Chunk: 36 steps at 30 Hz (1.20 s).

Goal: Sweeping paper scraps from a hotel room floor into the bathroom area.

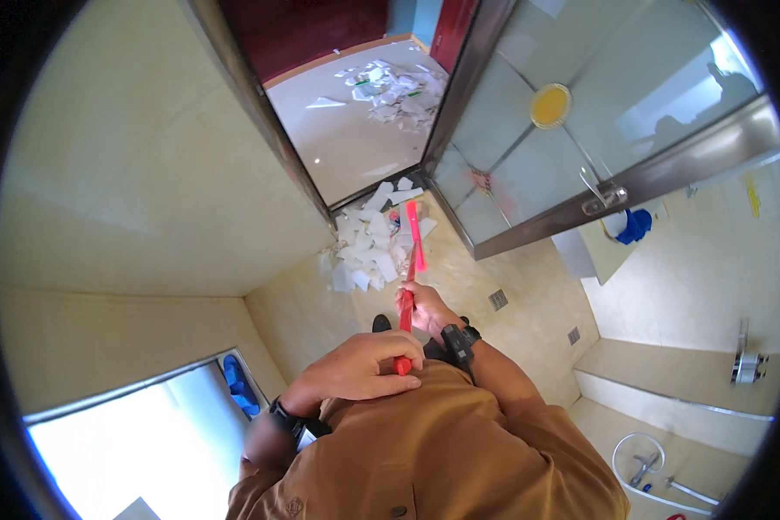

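A broom with a red handle [406,313] slopes down and away in front of my body. My left hand [364,365] curls around the top end of the handle. Lower on the handle, my right hand [424,305] has its fingers wrapped about it. The broom's bright pink head [413,224] is down at the right side of a heap of white scraps [366,247], which look like broken sheets or paper. This heap lies on the beige floor just inside the doorway. The broom's bristle tips are hard to make out.
A larger heap of white scraps [396,94] lies beyond the doorway. The frosted glass door [526,149] stands open at the right. Floor drains [498,299], a tub-like ledge [663,380] and a hand shower [643,468] are on the right. Blue slippers [237,383] rest by the left window.
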Tool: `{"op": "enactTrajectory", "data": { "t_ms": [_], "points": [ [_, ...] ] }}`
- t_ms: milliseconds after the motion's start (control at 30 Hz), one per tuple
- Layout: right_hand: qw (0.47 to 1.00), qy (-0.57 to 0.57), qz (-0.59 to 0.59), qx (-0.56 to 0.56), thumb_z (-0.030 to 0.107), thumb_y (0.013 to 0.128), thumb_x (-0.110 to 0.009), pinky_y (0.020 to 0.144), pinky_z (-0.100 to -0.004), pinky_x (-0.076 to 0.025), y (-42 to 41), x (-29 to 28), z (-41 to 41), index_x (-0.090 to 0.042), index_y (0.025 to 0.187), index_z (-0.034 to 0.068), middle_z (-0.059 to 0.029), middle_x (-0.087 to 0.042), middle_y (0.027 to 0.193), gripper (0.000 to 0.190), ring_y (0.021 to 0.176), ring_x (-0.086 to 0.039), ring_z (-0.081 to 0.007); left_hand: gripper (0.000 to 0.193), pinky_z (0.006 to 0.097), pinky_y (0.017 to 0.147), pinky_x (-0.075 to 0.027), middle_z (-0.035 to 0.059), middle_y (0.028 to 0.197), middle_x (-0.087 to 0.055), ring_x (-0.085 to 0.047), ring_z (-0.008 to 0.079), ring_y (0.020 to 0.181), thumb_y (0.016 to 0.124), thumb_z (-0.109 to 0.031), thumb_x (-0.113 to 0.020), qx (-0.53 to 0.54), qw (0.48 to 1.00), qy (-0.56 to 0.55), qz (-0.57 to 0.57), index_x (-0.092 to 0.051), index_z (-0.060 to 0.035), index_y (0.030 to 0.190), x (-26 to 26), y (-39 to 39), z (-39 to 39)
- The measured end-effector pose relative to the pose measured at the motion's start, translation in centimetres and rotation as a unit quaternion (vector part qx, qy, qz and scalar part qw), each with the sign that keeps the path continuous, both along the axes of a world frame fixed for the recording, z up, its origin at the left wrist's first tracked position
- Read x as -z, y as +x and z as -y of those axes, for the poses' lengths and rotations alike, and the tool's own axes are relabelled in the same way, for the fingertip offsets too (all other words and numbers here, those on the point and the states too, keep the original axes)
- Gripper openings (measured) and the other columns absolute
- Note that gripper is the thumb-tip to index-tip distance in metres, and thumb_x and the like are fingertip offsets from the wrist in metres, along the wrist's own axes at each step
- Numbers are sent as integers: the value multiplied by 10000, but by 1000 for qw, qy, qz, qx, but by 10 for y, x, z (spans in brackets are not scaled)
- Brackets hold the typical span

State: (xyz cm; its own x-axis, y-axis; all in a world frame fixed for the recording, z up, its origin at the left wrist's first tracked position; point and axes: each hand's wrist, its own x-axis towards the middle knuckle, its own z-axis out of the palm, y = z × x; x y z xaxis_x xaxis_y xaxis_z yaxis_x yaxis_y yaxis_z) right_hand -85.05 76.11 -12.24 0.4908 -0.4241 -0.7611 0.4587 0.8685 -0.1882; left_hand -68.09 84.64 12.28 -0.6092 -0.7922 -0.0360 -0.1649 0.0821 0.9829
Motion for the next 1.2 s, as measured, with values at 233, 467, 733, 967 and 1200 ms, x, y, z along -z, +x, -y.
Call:
{"op": "enactTrajectory", "data": {
  "t_ms": [233, 467, 733, 967, 1200],
  "points": [
    [997, 59, -29, -48, 168, 887, -562, 543, -307, -465, 18, 11, -28, -525, 831, 53, -51, -540, 673, 134, 598, -550, -180, 184, 314, 801, -473, 80, 964, -642, -608, 201, 888, 837, -138, -672, -95, 992, -1, -82, -617, -28, 974, -2, 38, -15],
    [981, -35, -10, -190, 151, 826, -582, 657, -336, -493, 47, -64, -39, -554, 733, 55, -61, -564, 674, 136, 674, -572, -210, 131, 308, 709, -459, 80, 887, -626, -575, 154, 778, 880, -156, -605, -192, 977, 69, 54, -615, -45, 949, 39, 33, -8],
    [992, -53, -59, -96, 146, 811, -624, 594, -327, -462, 22, 1, -2, -550, 745, 70, -31, -529, 660, 125, 599, -523, -166, 153, 310, 705, -457, 77, 890, -602, -576, 184, 778, 828, -151, -679, -77, 996, 8, 54, -580, -43, 873, 22, 11, 4],
    [985, -99, -110, -93, 165, 802, -636, 378, -305, -390, 11, -33, 48, -545, 694, 61, -37, -504, 577, 175, 423, -478, -167, 150, 309, 756, -461, 78, 915, -600, -584, 201, 844, 798, -94, -705, -122, 992, 25, 8, -571, -49, 848, 21, -2, 39],
    [971, -67, -183, -137, 139, 757, -638, 340, -315, -338, -21, -15, 114, -522, 623, 63, -32, -443, 501, 193, 368, -416, -148, 81, 293, 731, -479, 59, 945, -581, -568, 138, 789, 860, -72, -635, -266, 952, 116, -98, -563, -36, 856, 61, -38, 104]
  ]
}}
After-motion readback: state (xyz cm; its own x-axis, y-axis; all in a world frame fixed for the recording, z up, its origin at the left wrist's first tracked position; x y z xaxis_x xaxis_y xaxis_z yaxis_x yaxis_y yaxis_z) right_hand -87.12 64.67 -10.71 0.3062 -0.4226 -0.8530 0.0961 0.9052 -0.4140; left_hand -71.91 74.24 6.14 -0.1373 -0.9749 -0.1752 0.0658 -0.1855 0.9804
